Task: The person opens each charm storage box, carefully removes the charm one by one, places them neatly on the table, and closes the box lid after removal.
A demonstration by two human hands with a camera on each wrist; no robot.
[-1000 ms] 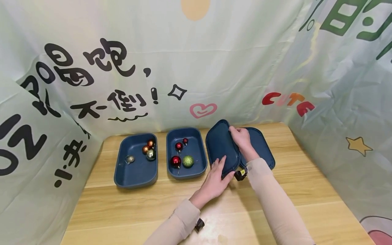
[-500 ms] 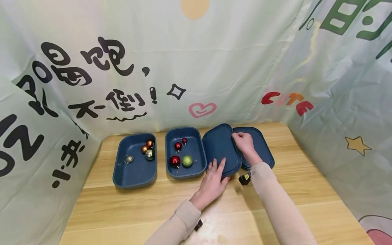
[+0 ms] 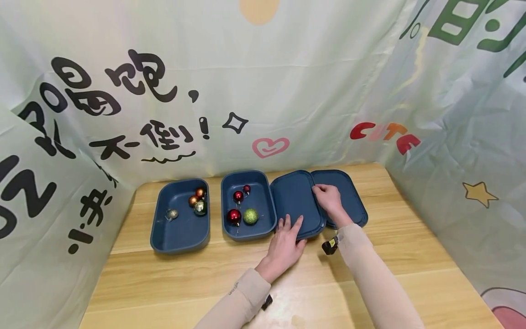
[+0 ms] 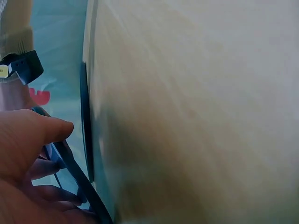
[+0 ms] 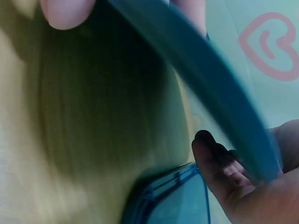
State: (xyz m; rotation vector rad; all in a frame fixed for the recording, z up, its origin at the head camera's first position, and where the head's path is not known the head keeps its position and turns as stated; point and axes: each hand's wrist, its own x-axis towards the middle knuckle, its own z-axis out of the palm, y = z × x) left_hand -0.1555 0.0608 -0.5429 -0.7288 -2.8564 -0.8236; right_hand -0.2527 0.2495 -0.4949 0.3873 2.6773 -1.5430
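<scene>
My left hand [image 3: 283, 251] holds the near edge of a dark blue rounded lid [image 3: 295, 196], fingers spread over its top and thumb at the edge. In the left wrist view, the thumb and fingers [image 4: 58, 191] lie on opposite sides of the lid's rim. My right hand [image 3: 330, 200] pinches the lid's right edge. The right wrist view shows this lid [image 5: 219, 88] raised off the table, with a gap beneath it. A second blue lid [image 3: 351, 196] lies flat on the table to the right, partly covered by the first lid and right hand.
Left of the lids stands a blue box [image 3: 263, 192] with red baubles [image 3: 234, 216] and a glittery green bauble [image 3: 250, 216]. Farther left, another blue box [image 3: 170, 237] contains orange, gold and silver baubles. A printed curtain [image 3: 320, 91] hangs behind the wooden table [image 3: 394, 265].
The held lid has come down from a steep tilt to nearly level, its far edge lower. My right hand has moved slightly right and downward in the head view.
</scene>
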